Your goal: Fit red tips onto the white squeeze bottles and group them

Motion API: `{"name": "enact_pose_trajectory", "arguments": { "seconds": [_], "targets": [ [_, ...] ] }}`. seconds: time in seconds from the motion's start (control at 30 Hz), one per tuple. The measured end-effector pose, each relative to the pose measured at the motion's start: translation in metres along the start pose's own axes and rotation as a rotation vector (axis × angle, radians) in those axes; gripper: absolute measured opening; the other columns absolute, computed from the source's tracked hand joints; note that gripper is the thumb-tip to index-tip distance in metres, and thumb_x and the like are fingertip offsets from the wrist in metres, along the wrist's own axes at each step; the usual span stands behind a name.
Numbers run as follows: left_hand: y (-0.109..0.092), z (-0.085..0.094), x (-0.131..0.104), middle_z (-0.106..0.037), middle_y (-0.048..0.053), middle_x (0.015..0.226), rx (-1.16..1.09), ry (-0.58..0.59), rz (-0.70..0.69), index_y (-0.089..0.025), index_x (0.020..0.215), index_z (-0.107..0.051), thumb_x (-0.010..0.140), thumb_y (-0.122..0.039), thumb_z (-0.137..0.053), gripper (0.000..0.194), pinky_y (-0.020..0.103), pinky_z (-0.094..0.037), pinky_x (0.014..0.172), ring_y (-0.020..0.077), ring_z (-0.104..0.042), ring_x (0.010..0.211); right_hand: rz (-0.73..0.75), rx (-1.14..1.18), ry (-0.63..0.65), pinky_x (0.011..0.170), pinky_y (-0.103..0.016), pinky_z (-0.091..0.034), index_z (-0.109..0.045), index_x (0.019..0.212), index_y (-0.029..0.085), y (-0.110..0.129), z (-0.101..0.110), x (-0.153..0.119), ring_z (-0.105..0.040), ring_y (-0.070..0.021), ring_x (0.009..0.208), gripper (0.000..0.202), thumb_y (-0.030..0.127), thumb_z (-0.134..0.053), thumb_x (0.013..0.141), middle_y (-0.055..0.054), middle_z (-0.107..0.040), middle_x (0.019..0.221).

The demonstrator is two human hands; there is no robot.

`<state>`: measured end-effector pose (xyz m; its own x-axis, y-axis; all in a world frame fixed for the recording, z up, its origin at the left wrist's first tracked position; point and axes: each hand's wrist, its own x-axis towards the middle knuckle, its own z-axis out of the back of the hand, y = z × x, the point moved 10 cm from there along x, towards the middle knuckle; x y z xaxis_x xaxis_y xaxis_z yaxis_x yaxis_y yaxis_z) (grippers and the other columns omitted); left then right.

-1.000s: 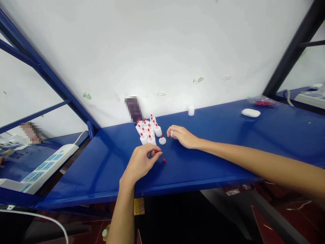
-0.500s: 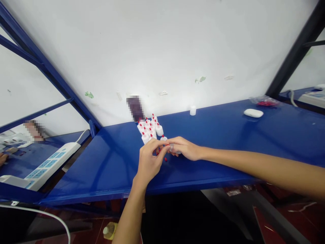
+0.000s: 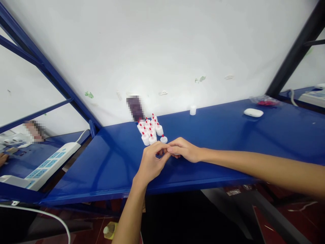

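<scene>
My left hand (image 3: 153,161) and my right hand (image 3: 185,149) meet over the front part of the table, fingertips pinched together. Their fingers cover most of what is between them; the pale plastic lid seen in my right hand a moment earlier is hidden now. A bit of red shows by my left fingers, too small to make out. Just beyond my fingertips lies a flat white lid (image 3: 164,139) with a red tip. Several small white bottles with red tips, one of them the nearest bottle (image 3: 152,139), stand grouped behind my left hand.
A lone white bottle without a red tip (image 3: 193,110) stands by the wall. Farther right are a white oval case (image 3: 253,113) and a clear bag with red pieces (image 3: 267,102). A power strip (image 3: 48,166) lies left, beyond the blue table (image 3: 101,169).
My fingertips have closed in, covering the pale lid that was visible in my right hand. The loose red tip seen below my hands no longer shows. My left hand has shifted slightly right.
</scene>
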<state>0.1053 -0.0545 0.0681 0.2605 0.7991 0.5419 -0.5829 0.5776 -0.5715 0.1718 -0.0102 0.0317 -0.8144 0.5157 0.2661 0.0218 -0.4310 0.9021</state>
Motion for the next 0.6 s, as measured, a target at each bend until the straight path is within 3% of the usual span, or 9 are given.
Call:
{"name": "enact_pose_trajectory", "arguments": {
  "seconds": [0.13, 0.3, 0.4, 0.53, 0.6],
  "targets": [
    [0.001, -0.007, -0.002, -0.059, -0.002, 0.074, 0.025, 0.058, -0.024, -0.018, 0.086, -0.064, 0.089, -0.020, -0.062, 0.004, 0.021, -0.039, 0.064, 0.0090, -0.050, 0.066, 0.042, -0.148, -0.032, 0.058, -0.025, -0.033, -0.056, 0.071, 0.015, 0.005, 0.001, -0.002, -0.043, -0.0111, 0.060, 0.032, 0.040, -0.050, 0.090, 0.002, -0.049, 0.063],
    [0.001, -0.009, -0.002, -0.060, -0.002, 0.077, 0.027, 0.083, -0.011, -0.019, 0.090, -0.063, 0.092, -0.022, -0.056, 0.008, 0.022, -0.040, 0.067, 0.0095, -0.050, 0.067, 0.101, -0.174, -0.065, 0.064, -0.025, -0.037, -0.052, 0.092, 0.017, 0.009, 0.004, -0.003, -0.048, -0.0121, 0.066, 0.027, 0.044, -0.048, 0.094, 0.001, -0.057, 0.075],
    [0.006, -0.001, -0.001, -0.060, -0.003, 0.076, -0.029, 0.022, 0.059, -0.020, 0.094, -0.061, 0.094, -0.026, -0.054, 0.009, 0.022, -0.040, 0.067, 0.0098, -0.050, 0.066, 0.111, -0.239, -0.022, 0.064, -0.025, -0.037, -0.051, 0.103, 0.018, 0.010, 0.004, -0.001, -0.048, -0.0123, 0.065, 0.035, 0.051, -0.041, 0.097, 0.002, -0.058, 0.076],
    [0.015, 0.010, -0.003, -0.060, -0.003, 0.077, -0.058, -0.076, 0.137, -0.020, 0.100, -0.058, 0.095, -0.030, -0.054, 0.012, 0.022, -0.041, 0.067, 0.0105, -0.052, 0.068, 0.106, -0.427, -0.013, 0.063, -0.025, -0.035, -0.054, 0.098, 0.018, 0.011, 0.008, 0.000, -0.049, -0.0129, 0.063, 0.039, 0.053, -0.037, 0.099, 0.001, -0.056, 0.074],
    [0.016, 0.011, -0.003, -0.059, -0.003, 0.076, -0.035, -0.090, 0.145, -0.020, 0.101, -0.058, 0.095, -0.030, -0.052, 0.013, 0.022, -0.041, 0.067, 0.0105, -0.052, 0.067, 0.084, -0.533, -0.029, 0.062, -0.025, -0.034, -0.053, 0.106, 0.019, 0.011, 0.011, 0.000, -0.051, -0.0138, 0.063, 0.038, 0.053, -0.039, 0.098, 0.001, -0.059, 0.076]
  ]
}}
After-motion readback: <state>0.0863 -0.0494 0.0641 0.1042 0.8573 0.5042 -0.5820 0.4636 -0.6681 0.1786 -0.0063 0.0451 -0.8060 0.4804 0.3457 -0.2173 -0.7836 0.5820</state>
